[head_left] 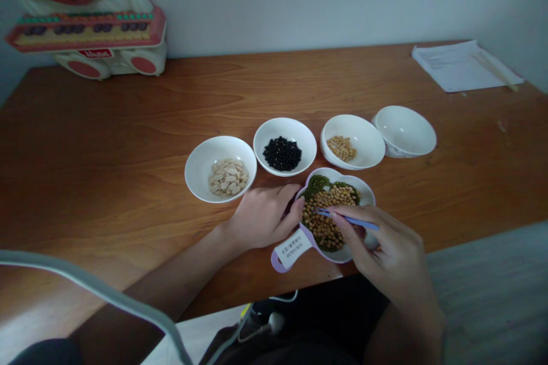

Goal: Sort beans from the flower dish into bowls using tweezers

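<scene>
My left hand [265, 218] grips the near-left rim of a white scalloped dish [342, 182] with a purple edge and a labelled handle [293, 248]. The dish holds a mixed heap of tan soybeans [323, 222] and green mung beans [315, 186]. My right hand [385, 245] pinches blue tweezers [349, 219], their tips among the beans above the dish. Three white bowls stand just beyond: peeled, split pale nuts [228, 177], black beans [282, 154], and tan soybeans [341, 148]. Part of the dish is hidden under my right hand.
A fourth white bowl [405, 131] stands at the right of the row on the wooden table [128, 125]. Papers with a wooden stick [466, 66] lie at the back right. A toy keyboard [85, 31] stands at the back left, and a pale cable [94, 285] crosses the near left.
</scene>
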The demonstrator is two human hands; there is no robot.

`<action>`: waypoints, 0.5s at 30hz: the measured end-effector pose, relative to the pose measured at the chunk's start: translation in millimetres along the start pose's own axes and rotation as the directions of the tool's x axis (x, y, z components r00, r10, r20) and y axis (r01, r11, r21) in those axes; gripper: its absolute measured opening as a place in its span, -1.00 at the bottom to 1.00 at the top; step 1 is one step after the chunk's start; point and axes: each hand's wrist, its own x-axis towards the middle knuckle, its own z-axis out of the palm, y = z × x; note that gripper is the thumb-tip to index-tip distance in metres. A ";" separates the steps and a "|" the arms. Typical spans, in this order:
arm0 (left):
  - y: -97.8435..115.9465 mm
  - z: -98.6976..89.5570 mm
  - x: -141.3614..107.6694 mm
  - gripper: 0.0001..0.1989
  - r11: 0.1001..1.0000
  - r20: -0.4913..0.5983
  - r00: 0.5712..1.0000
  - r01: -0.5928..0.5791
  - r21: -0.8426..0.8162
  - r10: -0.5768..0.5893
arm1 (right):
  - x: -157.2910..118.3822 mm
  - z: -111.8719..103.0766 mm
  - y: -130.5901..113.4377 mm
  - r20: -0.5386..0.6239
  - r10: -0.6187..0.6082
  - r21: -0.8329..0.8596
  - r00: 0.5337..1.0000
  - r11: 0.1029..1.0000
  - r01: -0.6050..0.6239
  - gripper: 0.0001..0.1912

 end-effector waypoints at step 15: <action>-0.6 0.8 -0.4 -0.68 1.000 0.001 1.000 -0.006 0.002 0.006 | -4.4 -0.2 2.4 -0.044 -0.017 -0.021 0.999 1.000 0.016 -0.78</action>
